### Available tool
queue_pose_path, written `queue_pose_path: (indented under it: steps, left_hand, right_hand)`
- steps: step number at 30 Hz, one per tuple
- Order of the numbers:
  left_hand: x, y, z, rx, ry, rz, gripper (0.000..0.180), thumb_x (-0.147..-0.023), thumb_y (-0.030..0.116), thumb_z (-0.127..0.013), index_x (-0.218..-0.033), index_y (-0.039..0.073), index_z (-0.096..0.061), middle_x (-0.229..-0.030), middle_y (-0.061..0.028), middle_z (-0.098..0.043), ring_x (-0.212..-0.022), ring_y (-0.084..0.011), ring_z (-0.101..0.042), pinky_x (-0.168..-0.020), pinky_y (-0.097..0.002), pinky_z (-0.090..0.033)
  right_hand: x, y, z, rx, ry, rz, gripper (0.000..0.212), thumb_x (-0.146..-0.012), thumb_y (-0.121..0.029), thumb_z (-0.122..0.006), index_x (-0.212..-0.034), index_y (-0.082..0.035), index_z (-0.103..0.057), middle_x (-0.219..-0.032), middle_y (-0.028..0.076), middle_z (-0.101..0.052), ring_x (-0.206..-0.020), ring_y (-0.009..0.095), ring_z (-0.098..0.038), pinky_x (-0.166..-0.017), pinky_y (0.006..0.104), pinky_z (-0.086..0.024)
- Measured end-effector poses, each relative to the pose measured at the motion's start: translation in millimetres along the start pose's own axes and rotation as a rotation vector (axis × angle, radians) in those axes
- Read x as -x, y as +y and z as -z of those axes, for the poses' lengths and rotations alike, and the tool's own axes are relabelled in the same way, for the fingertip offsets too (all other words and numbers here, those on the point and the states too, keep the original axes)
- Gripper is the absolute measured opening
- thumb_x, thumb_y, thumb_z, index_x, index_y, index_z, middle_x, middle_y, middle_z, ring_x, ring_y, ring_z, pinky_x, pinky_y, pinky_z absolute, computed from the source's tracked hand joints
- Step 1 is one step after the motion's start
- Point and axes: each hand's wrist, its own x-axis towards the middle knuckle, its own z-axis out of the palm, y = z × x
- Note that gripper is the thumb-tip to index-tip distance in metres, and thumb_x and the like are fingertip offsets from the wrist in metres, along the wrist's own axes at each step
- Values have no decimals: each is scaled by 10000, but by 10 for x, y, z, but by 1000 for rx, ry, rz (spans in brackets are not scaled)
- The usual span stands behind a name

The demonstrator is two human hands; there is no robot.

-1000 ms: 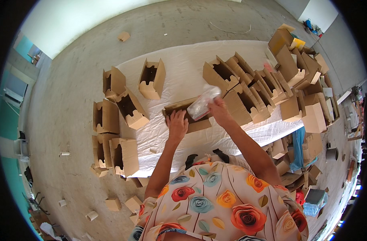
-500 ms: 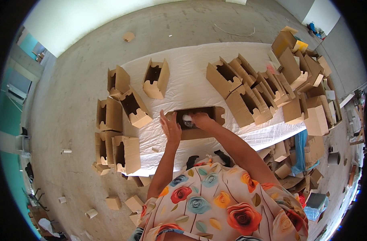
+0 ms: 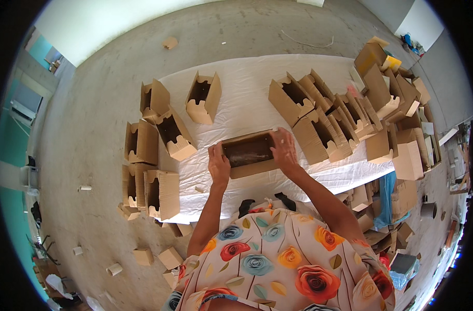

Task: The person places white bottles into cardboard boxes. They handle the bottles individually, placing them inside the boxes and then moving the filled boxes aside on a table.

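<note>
An open-topped cardboard box point(image 3: 254, 169) sits in front of me on the white-covered table point(image 3: 236, 106). My left hand point(image 3: 219, 165) is closed on its left end, fingers against the end wall. At the other end my right hand point(image 3: 285, 150) grips the right wall, thumb toward the near side. Down in the box something clear and shiny, like plastic film, lies on the bottom; its kind is too dim to make out.
Several open cardboard boxes point(image 3: 175, 145) stand along the table's left side. More boxes point(image 3: 311, 135) are packed together at the right, with a taller pile point(image 3: 379, 85) behind them. Loose cardboard and a blue plastic sheet point(image 3: 385, 197) lie beyond the right edge.
My right hand has come out of the box and moved to its right end. My left hand has closed on the left end. The box is now slightly tilted, its right end farther away.
</note>
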Motion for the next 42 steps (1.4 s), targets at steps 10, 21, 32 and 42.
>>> queue_pose_path:
  steps: [10,21,32,42]
  left_hand:
    - [297,28,-118,-79,-88,-253,553,-701,-105,-463,-1231,49,-440,-1204,-141,-483,-1071,-358,-426,-921,-418,-368]
    - [117,-325,123,160,-318,-332,609,-565,-169,-455,-1132,42,-521,-1132,-113,-550,-1070,-326,-440,-941,-380,-378]
    - [33,-288,-105,300,-262,63,930,-651,-21,-685,-1408,123,-165,-1034,-149,-531,-956,-263,-485,-830,-352,-434]
    - [-92,-337,-151,393,-310,33,518,-623,60,-713,-1109,59,-536,-910,-132,-566,-812,-264,-548,-744,-359,-456]
  right_hand:
    - [145,180,92,-462,78,-200,594,-718,136,-529,-1266,-34,-375,-1246,201,-412,-1135,384,-448,-912,401,-430]
    - [326,170,57,-322,-183,145,400,-754,121,-451,-1114,-23,-549,-1164,154,-539,-1102,306,-505,-902,363,-447]
    - [-29,233,-97,-489,-196,-331,727,-639,-28,-693,-1293,-86,-382,-763,137,-566,-713,294,-560,-663,363,-468]
    - [-87,337,-168,-582,-251,-307,467,-646,-66,-680,-1092,-54,-544,-900,102,-629,-761,244,-586,-733,331,-472]
